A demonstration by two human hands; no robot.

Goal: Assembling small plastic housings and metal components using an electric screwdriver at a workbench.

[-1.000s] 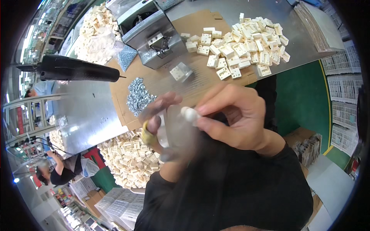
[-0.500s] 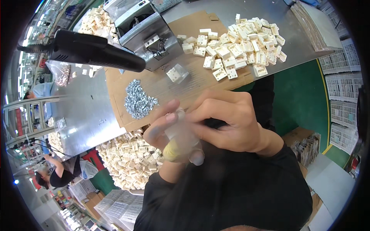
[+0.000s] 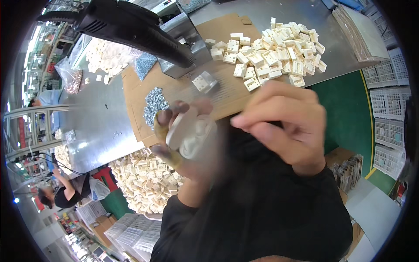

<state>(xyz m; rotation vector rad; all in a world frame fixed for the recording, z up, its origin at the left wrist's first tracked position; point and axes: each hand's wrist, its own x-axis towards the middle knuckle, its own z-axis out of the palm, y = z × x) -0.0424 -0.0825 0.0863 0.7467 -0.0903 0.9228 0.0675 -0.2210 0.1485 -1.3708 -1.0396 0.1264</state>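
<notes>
My left hand (image 3: pixel 192 170), blurred by motion, holds a small white rounded case (image 3: pixel 196 135) that looks like an earbud case with its lid raised. White rounded shapes sit inside it, too smeared to tell apart. Yellowish covers show on some of the left fingers. To the right, my right hand (image 3: pixel 288 124) is raised apart from the case, thumb and forefinger pinched together. Whether anything small is between those fingertips cannot be made out. Beyond the hands, a cream block in a clear holder (image 3: pixel 204 82) lies on the cardboard (image 3: pixel 187 94).
Small silvery metal parts (image 3: pixel 155 105) are heaped on the cardboard. Cream plastic blocks (image 3: pixel 270 56) form a pile at the far right, with more in a box (image 3: pixel 146 179) below the table edge. A black handheld tool (image 3: pixel 139 32) hangs over a metal device (image 3: pixel 187 56).
My right hand has drawn away from the left, up and to the right. The held case has turned, and its raised lid now shows. The black tool appears larger and farther right in view.
</notes>
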